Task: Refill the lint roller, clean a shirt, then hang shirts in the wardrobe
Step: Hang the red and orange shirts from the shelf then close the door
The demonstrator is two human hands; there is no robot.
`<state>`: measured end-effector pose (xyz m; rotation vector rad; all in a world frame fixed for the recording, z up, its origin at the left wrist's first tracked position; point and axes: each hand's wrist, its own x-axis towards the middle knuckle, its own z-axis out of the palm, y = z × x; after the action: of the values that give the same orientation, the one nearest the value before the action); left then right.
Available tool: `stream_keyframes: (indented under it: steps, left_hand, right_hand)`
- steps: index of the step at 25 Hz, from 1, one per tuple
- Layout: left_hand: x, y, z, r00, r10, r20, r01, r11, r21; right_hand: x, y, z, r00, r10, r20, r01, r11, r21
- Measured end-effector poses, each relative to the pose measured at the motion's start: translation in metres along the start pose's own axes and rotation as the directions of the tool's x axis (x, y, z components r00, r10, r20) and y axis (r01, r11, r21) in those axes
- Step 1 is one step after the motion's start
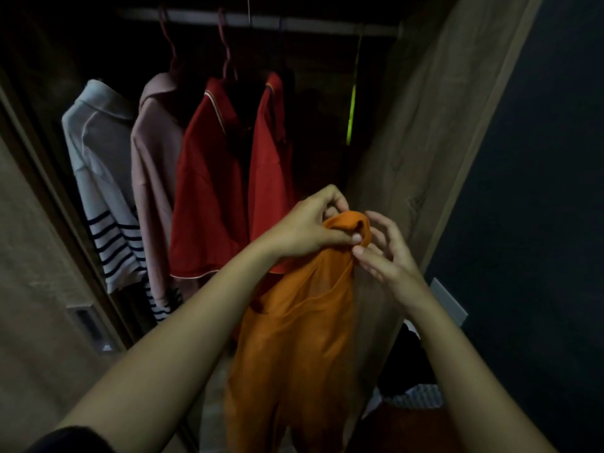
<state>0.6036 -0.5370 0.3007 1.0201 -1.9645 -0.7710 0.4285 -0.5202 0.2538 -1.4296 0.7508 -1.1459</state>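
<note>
Person stands at the open wardrobe w/ the orange shirt (300, 338) held up by its collar (349, 223). Left hand (313, 227) grips the collar top, fingers (336, 195) curled over it & thumb pressed on the fabric. Right hand (389, 253) pinches the collar edge just below w/ thumb & forefinger, other fingers loose & apart. Shirt hangs straight down from both hands, long axis vertical, body below the wrists. Can't tell if a hanger's inside. Rail (261, 21) is up & ahead, well above the hands. 4 shirts hang on it: striped white shirt (98, 152), pink shirt (153, 165), 2 red. Free stretch looks to be right of the 2nd red shirt (271, 165), so prob. the right hand's nearer; lift goes up & fwd.
</note>
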Motion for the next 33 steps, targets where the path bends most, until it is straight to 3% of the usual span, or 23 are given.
stream_keyframes:
  steps: [3, 5, 7, 10, 12, 13, 15, 18, 20, 24, 29, 33]
  left_hand:
    - [-0.001, 0.009, -0.008, 1.000, 0.029, -0.006, -0.029, 0.999, 0.022]
    - [-0.004, 0.021, -0.016, 0.996, 0.086, -0.017, -0.085, 0.995, 0.057]
    - [-0.007, 0.030, -0.029, 0.978, 0.130, -0.165, -0.135, 0.990, -0.025]
    - [-0.024, 0.019, -0.045, 0.895, 0.116, -0.431, -0.148, 0.988, -0.041]
    - [-0.051, -0.019, -0.030, 0.931, 0.042, -0.363, -0.061, 0.997, -0.042]
    - [-0.067, -0.039, -0.015, 0.970, -0.046, -0.237, 0.033, 0.998, -0.061]
    - [-0.093, -0.070, 0.012, 0.978, -0.205, -0.021, 0.206, 0.979, 0.004]
    - [-0.091, -0.076, 0.007, 0.978, -0.177, -0.112, 0.181, 0.983, 0.030]
    - [-0.081, -0.056, -0.010, 0.977, -0.094, -0.194, 0.109, 0.991, 0.071]
    - [-0.073, -0.040, -0.023, 0.950, 0.075, -0.303, 0.046, 0.926, 0.376]
    - [-0.064, -0.035, -0.042, 0.887, 0.023, -0.461, 0.177, 0.906, 0.385]
    - [-0.053, -0.022, -0.058, 0.892, -0.015, -0.453, 0.223, 0.884, 0.410]
  right_hand:
    - [0.001, -0.005, 0.017, 0.995, 0.012, 0.096, 0.005, 0.986, -0.168]
    - [0.005, 0.001, 0.029, 0.999, -0.033, 0.023, 0.038, 0.960, -0.277]
    - [0.007, 0.003, 0.037, 0.995, -0.089, -0.047, 0.071, 0.951, -0.301]
    - [0.008, 0.002, 0.041, 0.990, -0.117, -0.074, 0.088, 0.947, -0.310]
    - [0.009, -0.001, 0.042, 0.986, -0.144, -0.090, 0.112, 0.951, -0.288]
    - [0.009, -0.004, 0.042, 0.980, -0.160, -0.118, 0.124, 0.956, -0.265]
    - [0.010, -0.010, 0.037, 0.964, -0.178, -0.200, 0.131, 0.965, -0.227]
    - [0.006, -0.022, 0.019, 0.935, -0.171, -0.312, 0.085, 0.959, -0.271]
    - [0.001, -0.031, 0.003, 0.913, -0.237, -0.331, 0.073, 0.895, -0.440]
    - [-0.006, -0.043, -0.018, 0.906, -0.331, -0.264, 0.086, 0.755, -0.650]
    - [-0.008, -0.038, -0.026, 0.937, -0.252, -0.244, -0.036, 0.622, -0.782]
    - [0.002, -0.043, -0.035, 0.927, -0.306, -0.219, -0.045, 0.487, -0.872]
